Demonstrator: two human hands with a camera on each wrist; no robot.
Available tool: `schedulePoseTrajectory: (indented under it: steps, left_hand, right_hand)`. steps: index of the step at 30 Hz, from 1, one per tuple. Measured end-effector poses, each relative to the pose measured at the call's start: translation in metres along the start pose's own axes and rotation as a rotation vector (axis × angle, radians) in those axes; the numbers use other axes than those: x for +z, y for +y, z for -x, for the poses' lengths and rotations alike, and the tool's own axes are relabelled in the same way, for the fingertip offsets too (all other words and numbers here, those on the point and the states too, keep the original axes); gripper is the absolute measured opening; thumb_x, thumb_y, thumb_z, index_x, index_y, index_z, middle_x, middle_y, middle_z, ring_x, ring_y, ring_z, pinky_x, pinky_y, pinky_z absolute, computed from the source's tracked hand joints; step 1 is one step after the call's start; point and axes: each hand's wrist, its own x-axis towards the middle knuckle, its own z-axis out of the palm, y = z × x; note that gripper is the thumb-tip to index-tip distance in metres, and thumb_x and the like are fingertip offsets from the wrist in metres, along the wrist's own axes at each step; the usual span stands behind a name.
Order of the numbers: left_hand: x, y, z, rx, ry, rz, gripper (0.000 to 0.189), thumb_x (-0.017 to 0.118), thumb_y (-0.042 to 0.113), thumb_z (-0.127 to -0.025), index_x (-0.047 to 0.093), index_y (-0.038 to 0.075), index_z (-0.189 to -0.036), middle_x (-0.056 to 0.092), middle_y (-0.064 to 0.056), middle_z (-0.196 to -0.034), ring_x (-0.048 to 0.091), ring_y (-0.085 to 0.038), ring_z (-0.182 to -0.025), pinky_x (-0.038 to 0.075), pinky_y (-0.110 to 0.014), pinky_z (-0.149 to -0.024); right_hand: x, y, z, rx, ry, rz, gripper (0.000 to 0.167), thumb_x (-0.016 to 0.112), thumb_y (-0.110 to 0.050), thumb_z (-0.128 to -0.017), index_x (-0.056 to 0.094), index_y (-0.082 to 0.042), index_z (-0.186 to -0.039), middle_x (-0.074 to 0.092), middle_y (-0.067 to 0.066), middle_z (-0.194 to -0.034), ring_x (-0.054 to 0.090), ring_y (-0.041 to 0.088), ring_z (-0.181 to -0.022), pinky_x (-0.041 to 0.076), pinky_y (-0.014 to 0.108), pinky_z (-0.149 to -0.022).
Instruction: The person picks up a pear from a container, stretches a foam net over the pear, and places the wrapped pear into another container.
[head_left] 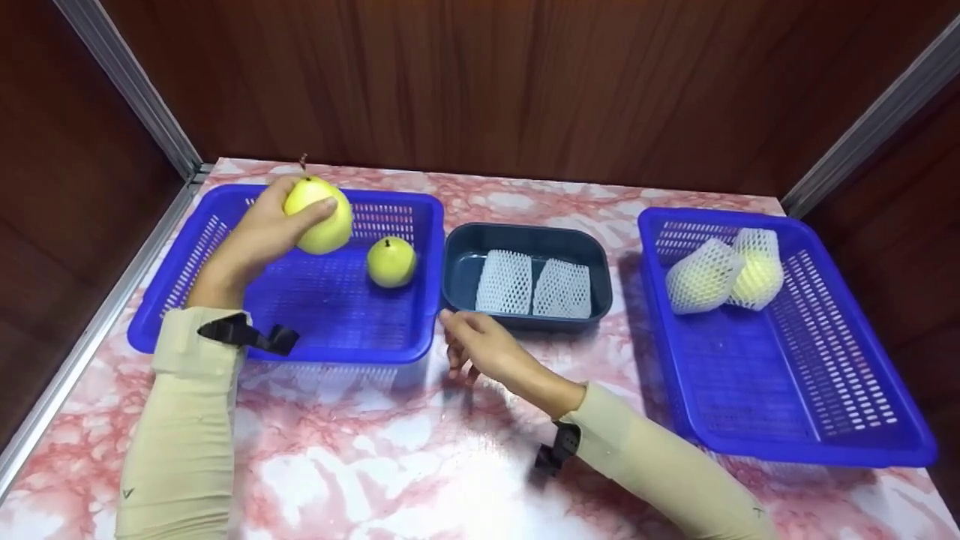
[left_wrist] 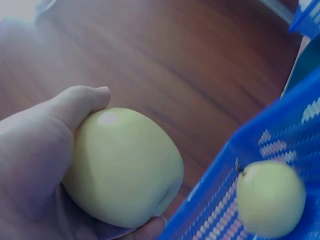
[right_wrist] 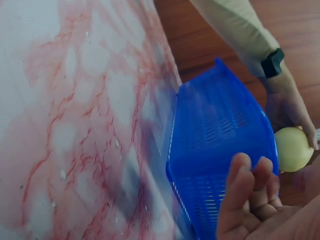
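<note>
My left hand (head_left: 259, 229) grips a yellow-green pear (head_left: 324, 225) above the left blue basket (head_left: 337, 354), thumb across its side and stem end up. In the left wrist view, the palm cups this pear (left_wrist: 125, 167). A second pear (head_left: 391, 262) sits in that basket near its right wall. My right hand (head_left: 487, 349) holds nothing; its fingers curl loosely between the left basket and a dark box (head_left: 525, 229). Two white foam net sleeves (head_left: 504, 283) lie side by side in the box. The right wrist view shows the bent fingers (right_wrist: 235, 197) in front of the basket.
At the right stands another blue basket (head_left: 817, 454) with two net-wrapped pears (head_left: 703, 276) near its back wall. Brown wood-grain panels (head_left: 480, 90) close off the back and sides of the marbled table (head_left: 360, 457).
</note>
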Motion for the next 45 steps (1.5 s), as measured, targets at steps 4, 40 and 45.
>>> schedulePoseTrajectory:
  steps: [4, 40, 45]
  left_hand:
    - [0.012, 0.01, 0.013, 0.032, -0.032, 0.017, 0.06, 0.063, 0.032, -0.101, 0.039, -0.003, -0.144, 0.05, -0.016, -0.126, 0.05, -0.02, -0.108, 0.042, -0.029, -0.093]
    - [0.162, 0.022, 0.101, 0.226, -0.04, 0.263, 0.097, 0.082, 0.072, -0.067, 0.047, 0.001, -0.124, 0.057, -0.015, -0.121, 0.057, -0.028, -0.115, 0.049, -0.039, -0.096]
    - [0.167, 0.02, 0.102, 0.218, -0.028, 0.305, 0.102, 0.077, 0.078, -0.064, 0.046, 0.001, -0.124, 0.053, -0.015, -0.123, 0.058, -0.03, -0.117, 0.053, -0.038, -0.095]
  right_hand:
    - [-0.004, -0.001, 0.007, -0.102, 0.077, -0.035, 0.035, 0.044, -0.033, -0.11, 0.052, -0.008, -0.088, 0.057, 0.004, -0.068, 0.059, 0.016, -0.059, 0.045, 0.026, -0.048]
    - [0.001, -0.014, 0.04, -0.602, 0.106, -0.174, 0.086, 0.033, -0.064, -0.104, 0.028, 0.005, -0.154, 0.035, 0.02, -0.156, 0.033, 0.035, -0.143, 0.032, 0.033, -0.117]
    - [-0.006, -0.01, 0.043, -0.607, 0.055, -0.133, 0.07, 0.03, -0.048, -0.108, 0.028, 0.006, -0.154, 0.032, 0.019, -0.159, 0.032, 0.028, -0.144, 0.03, 0.033, -0.119]
